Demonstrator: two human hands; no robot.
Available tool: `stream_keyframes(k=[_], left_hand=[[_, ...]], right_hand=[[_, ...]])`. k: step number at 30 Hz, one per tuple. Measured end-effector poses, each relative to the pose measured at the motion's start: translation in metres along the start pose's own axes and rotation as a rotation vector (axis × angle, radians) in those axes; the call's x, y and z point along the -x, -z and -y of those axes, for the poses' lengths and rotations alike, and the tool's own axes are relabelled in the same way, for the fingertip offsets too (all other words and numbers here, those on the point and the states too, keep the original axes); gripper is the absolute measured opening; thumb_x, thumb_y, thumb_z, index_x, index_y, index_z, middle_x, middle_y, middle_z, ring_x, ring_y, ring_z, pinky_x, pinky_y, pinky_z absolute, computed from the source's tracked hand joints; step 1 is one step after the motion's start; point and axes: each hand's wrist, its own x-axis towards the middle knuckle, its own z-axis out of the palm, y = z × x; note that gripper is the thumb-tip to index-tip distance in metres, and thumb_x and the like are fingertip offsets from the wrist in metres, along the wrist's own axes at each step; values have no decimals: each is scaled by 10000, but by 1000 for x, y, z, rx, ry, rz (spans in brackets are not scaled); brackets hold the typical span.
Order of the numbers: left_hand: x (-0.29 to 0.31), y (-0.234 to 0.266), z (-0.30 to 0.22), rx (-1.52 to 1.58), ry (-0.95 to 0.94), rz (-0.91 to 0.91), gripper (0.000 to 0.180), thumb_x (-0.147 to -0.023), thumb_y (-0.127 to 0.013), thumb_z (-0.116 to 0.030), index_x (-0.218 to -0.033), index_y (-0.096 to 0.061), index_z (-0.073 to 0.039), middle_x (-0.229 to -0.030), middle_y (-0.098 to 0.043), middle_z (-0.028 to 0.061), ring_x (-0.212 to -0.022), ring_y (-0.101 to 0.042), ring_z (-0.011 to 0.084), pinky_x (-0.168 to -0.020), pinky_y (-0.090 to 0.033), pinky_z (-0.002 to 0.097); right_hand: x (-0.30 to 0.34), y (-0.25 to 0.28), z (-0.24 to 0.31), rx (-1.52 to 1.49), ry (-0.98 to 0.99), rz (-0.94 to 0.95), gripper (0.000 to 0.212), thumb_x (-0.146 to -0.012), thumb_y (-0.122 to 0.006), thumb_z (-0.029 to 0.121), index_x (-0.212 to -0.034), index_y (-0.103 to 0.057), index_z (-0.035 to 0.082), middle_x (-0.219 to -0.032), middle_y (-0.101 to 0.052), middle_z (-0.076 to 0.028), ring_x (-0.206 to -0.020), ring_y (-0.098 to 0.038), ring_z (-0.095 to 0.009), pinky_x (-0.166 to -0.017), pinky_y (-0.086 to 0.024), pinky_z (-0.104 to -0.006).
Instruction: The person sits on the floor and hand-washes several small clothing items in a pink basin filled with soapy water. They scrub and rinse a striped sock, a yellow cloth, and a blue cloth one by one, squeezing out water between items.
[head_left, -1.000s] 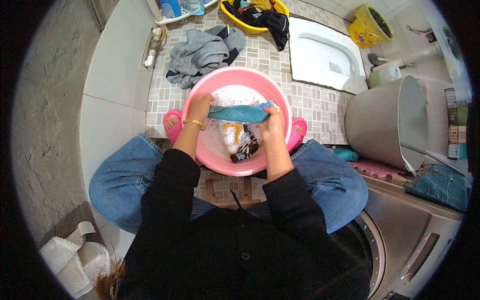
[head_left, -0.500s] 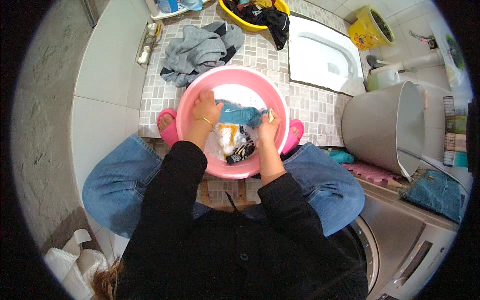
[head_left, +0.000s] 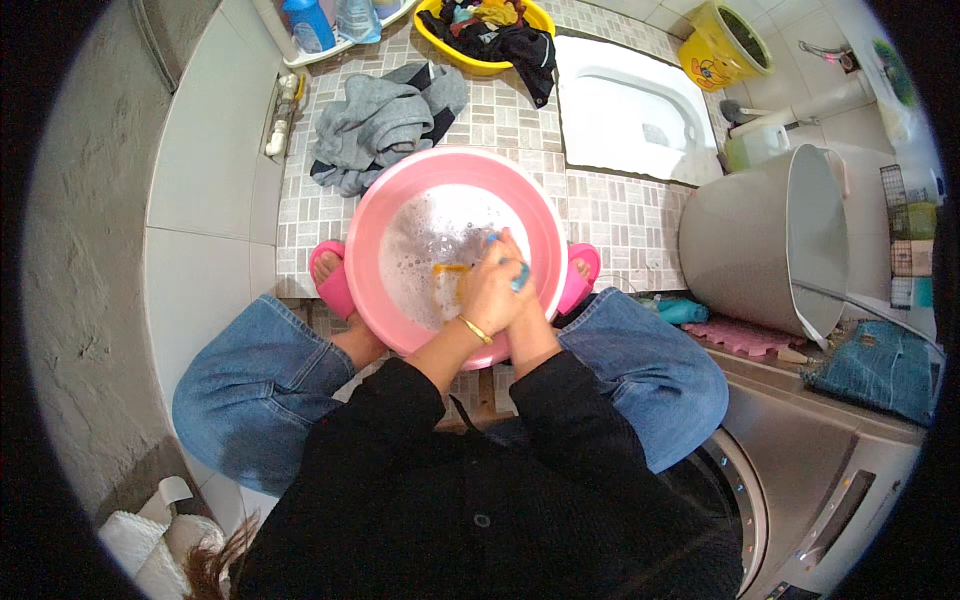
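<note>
Between my legs stands a pink basin [head_left: 367, 250] of sudsy water [head_left: 415, 235]. My left hand [head_left: 490, 292], a gold bracelet at its wrist, is closed and pressed against my right hand [head_left: 524, 318] at the basin's right side. Bits of a blue sock [head_left: 519, 277] show between my fingers; most of it is hidden in my grip. My right hand lies partly behind the left, its fingers bent around the same bundle. An orange-yellow outlined patch [head_left: 450, 268] shows in the foamy water beside my hands.
Grey clothes [head_left: 375, 125] lie on the tiles beyond the basin. A yellow basin [head_left: 478, 66] of dark clothes is farther back, beside a squat toilet [head_left: 640, 115]. At right stand a large grey bucket [head_left: 755, 240] and a washing machine [head_left: 800, 450].
My hands, apart with the blue sock stretched between them, have come together at the basin's right side, bunching it up. The pale piece in my right hand and the striped sock no longer show.
</note>
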Motion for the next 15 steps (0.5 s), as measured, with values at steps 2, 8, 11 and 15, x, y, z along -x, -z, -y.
stream_keyframes(k=[2,8,11,15], left_hand=[[-14,6,12,-142,92,-101,187,-699,-655,-149,-785,-545,-25,-902,-549,152,-816,-565,327,-718,-454,379],[-19,16,17,129,-30,-336,74,-771,-600,-86,-772,-544,-38,-789,-578,150,-740,-587,308,-719,-454,403],[10,28,-9,-113,-55,-72,116,-796,-560,-175,-788,-564,-60,-786,-581,139,-708,-575,335,-618,-447,404],[-28,20,66,-270,-41,-238,234,-833,-512,-258,-751,-587,-52,-725,-579,138,-683,-577,339,-601,-453,406]], right_hand=[[-7,-14,-16,45,32,-161,308,-921,-439,339,-936,-550,52,-932,-580,-126,-864,-563,-191,-719,-491,-323],[-5,-40,18,-66,-20,-124,333,-909,-453,377,-845,-558,68,-788,-589,-99,-695,-572,-174,-611,-496,-318],[4,-78,21,-323,-53,-50,311,-915,-444,345,-835,-561,67,-675,-563,-59,-546,-535,-192,-523,-475,-315],[7,-81,-11,-192,-18,-156,269,-897,-477,292,-845,-567,44,-881,-592,-85,-810,-568,-185,-700,-476,-303]])
